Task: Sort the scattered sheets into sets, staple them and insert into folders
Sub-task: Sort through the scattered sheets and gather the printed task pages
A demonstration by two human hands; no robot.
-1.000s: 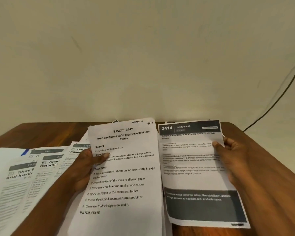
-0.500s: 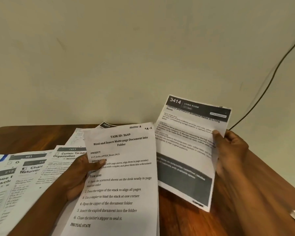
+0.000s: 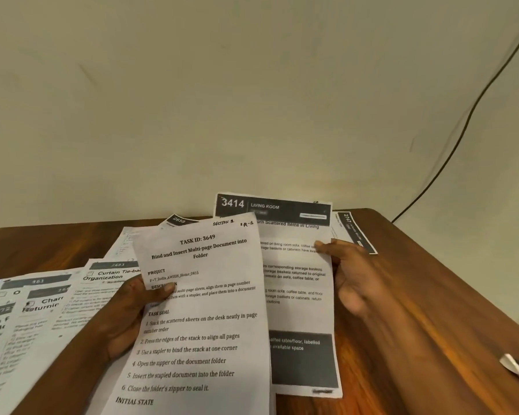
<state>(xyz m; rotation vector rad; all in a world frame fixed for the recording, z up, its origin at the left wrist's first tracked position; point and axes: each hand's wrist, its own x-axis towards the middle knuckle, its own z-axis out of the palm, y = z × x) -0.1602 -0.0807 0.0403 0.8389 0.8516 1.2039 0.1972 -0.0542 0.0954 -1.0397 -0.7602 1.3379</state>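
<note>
Centre frame: left hand (image 3: 126, 316) pinched the "3649" sheet (image 3: 204, 319), thumb on top.
Right of centre: right hand (image 3: 349, 274) fingers gripped the "3414" sheet (image 3: 297, 274) edge.
Lower left: loose sheets (image 3: 36, 313) overlapped on the bench (image 3: 426, 289).

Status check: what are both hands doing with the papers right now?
Left hand pinches white Task ID 3649 sheet. Right hand pinches dark-headed 3414 Living Room sheet, tucked behind it. Loose printed sheets fanned at left, unsorted.

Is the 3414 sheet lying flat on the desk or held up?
Held up: the right hand pinches the 3414 sheet by its edge.
</note>
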